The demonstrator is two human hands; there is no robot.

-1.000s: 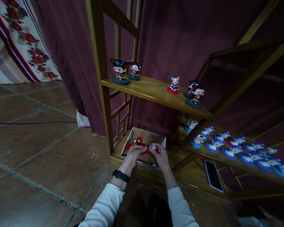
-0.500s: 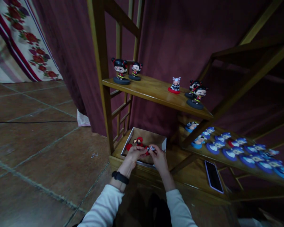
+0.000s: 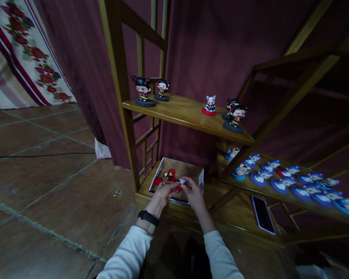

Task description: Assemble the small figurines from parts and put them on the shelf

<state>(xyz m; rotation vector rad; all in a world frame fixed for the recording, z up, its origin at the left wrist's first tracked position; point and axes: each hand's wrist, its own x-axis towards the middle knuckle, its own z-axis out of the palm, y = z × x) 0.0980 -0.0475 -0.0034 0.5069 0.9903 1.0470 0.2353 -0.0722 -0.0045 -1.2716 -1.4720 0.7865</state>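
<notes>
Closest in are two pale sleeves (image 3: 128, 248), and the left wrist has a black band (image 3: 148, 217). Both hands reach in over the front edge of the box (image 3: 187, 166). The left hand (image 3: 163, 192) has its fingertips drawn in at the red base of a figure (image 3: 181, 182). The right hand (image 3: 194, 193) pinches the same figure from the other side, thumb and fingers close together. The figure is pale-haired and held between the hands, above the front part of the box. Behind the left hand, red-based figures (image 3: 171, 174) lie in the box toward its left edge; the fingers hide part of them.

The box sits at the left end of the bottom shelf (image 3: 235, 211), and a phone (image 3: 263, 215) lies near that shelf's right end. Above the phone, blue figures (image 3: 261, 178) fill the side shelf (image 3: 246, 186) in rows, a red base showing among them.

On the top shelf (image 3: 180, 107), a pair of black-haired figures (image 3: 142, 91) stands at the left end and a second pair (image 3: 235, 116) at the right corner. A white figure (image 3: 210, 104) on a red base stands just left of the second pair. A purple curtain (image 3: 203, 50) hangs behind.
</notes>
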